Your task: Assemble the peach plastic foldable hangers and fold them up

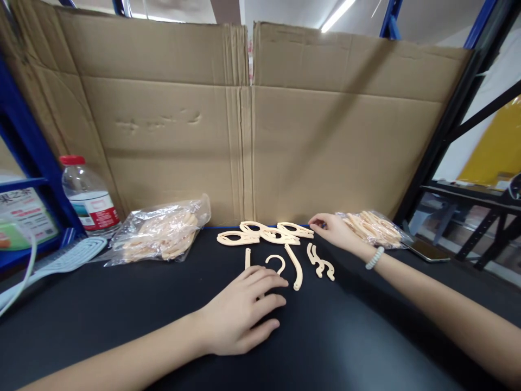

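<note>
My left hand point(246, 312) lies palm down over the black table with its fingers spread, partly hiding cream plastic hanger parts. A straight arm piece point(248, 258) and a hook point(280, 263) stick out beyond its fingertips. Right of the hook lies a curved hanger arm point(298, 270), and farther right a pair of short wavy pieces point(321, 263). My right hand point(336, 230) reaches to the right end of a row of folded hangers point(266, 233). Its fingers are bent together by the last hanger; whatever they may pinch is hidden.
Clear bags of hanger parts lie at the left point(163, 233) and behind my right wrist point(372, 225). A bottle point(90, 201) and a pale grey brush point(77, 255) are far left. A phone point(427, 250) lies right. Cardboard point(183, 136) walls the back.
</note>
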A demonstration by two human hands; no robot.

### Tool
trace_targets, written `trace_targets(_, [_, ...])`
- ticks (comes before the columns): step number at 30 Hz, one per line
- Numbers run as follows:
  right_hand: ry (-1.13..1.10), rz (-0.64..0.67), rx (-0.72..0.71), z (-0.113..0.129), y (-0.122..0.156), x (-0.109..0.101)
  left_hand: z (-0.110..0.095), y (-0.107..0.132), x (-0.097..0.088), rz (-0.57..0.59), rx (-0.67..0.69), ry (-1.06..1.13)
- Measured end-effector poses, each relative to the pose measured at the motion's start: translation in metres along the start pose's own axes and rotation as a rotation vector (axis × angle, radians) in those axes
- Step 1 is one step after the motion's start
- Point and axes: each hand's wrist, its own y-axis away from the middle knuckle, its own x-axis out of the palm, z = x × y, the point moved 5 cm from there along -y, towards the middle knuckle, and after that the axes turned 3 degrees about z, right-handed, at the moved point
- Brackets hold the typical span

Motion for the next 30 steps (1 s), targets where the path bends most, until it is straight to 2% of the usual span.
trace_targets(4, [0.074, 0.112, 0.082, -0.019, -0.026, 0.017, -0.026, -0.001, -0.003, -0.084, 0.193, -0.193])
trace_targets(7, [0.099, 0.22, 0.099, -0.026, -0.038, 0.034, -0.045, -0.003, -0.002, -0.13, 0.274, -0.241])
trace_targets(12, [0.095, 0.307, 0.111, -0.028, -0.043, 0.049, -0.051, -0.007, 0.001, -0.085, 0.268, -0.159])
trace_targets(16, [0.084, 0.275, 0.153, -0.033, -0.043, 0.048, -0.044, -0.008, 0.002, -0.04, 0.208, -0.086])
trace_targets(22, [-0.005, 0.134, 0.204, -0.035, -0.037, 0.045, -0.041, -0.008, 0.003, 0.048, 0.168, -0.034])
trace_targets(30, [-0.309, 0.054, 0.162, -0.026, -0.021, 0.035, -0.039, -0.008, 0.003, 0.033, 0.174, 0.026])
